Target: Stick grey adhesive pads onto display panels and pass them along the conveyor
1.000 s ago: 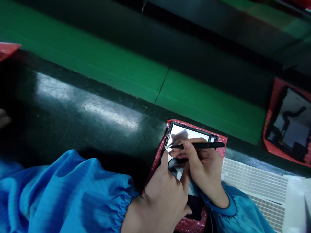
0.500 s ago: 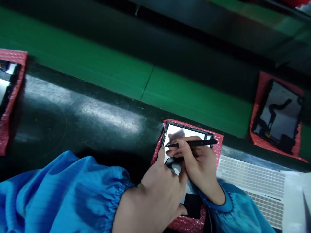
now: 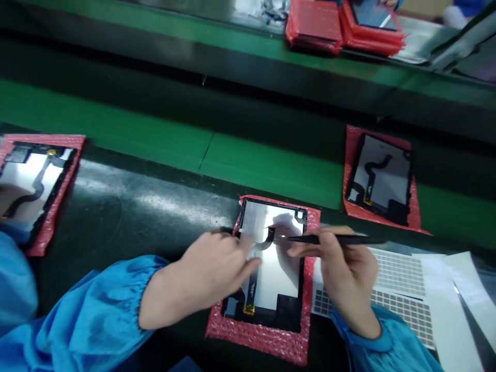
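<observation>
A display panel point(image 3: 284, 276) with a silvery back, black frame and dark ribbon cable point(image 3: 251, 289) lies on a red bubble-wrap sleeve point(image 3: 267, 341) in front of me. My left hand point(image 3: 211, 271) hovers over the panel's left edge, its thumb and fingers apart and its fingertips blurred; I see nothing held in it. My right hand point(image 3: 344, 268) grips black tweezers point(image 3: 344, 239) at the panel's right side. Their tip points left over the panel's upper part, and I cannot tell whether it touches.
Similar panels lie on red sleeves at left point(image 3: 29, 181) and back right point(image 3: 382, 178). Sheets of small square stickers point(image 3: 403, 268) and white paper point(image 3: 445, 310) are at right. Red-wrapped stacks point(image 3: 315, 26) stand on a raised shelf, with part of another person's hand nearby.
My hands have come apart: the left moved left off the panel's middle, and the right drew back rightward with the tweezers. The view has shifted, showing the shelf and more of the panel.
</observation>
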Demonstrator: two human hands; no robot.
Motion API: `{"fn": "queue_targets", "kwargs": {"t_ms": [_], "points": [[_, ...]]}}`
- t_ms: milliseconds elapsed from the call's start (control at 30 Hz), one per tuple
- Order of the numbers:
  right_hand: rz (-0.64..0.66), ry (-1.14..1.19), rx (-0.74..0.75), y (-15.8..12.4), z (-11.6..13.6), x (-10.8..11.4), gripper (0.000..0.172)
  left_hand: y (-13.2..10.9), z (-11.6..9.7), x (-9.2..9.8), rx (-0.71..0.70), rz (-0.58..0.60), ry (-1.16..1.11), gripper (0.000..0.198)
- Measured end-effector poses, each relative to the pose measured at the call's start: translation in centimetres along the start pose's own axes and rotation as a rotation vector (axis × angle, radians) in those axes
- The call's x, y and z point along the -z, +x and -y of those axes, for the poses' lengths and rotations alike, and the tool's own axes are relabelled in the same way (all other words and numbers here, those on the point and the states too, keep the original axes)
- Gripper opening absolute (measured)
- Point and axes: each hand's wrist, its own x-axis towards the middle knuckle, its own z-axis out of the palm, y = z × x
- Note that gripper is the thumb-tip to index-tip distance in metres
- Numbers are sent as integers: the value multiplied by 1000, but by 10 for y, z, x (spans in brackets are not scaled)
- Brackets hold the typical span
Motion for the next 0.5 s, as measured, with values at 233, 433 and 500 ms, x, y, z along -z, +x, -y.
{"fn": "queue_targets", "kwargs": {"t_ms": [233,433,500], "points": [[-319,-90,51,-35,-3,83,18,-11,17,-30,348,-119,-542,28],[-184,-312,79,-43,-42,114,30,-6,9,-40,328,-252,-871,16],[-123,-301,89,-42,-49,116,29,-5,5,-33,338,-324,-990,17]]}}
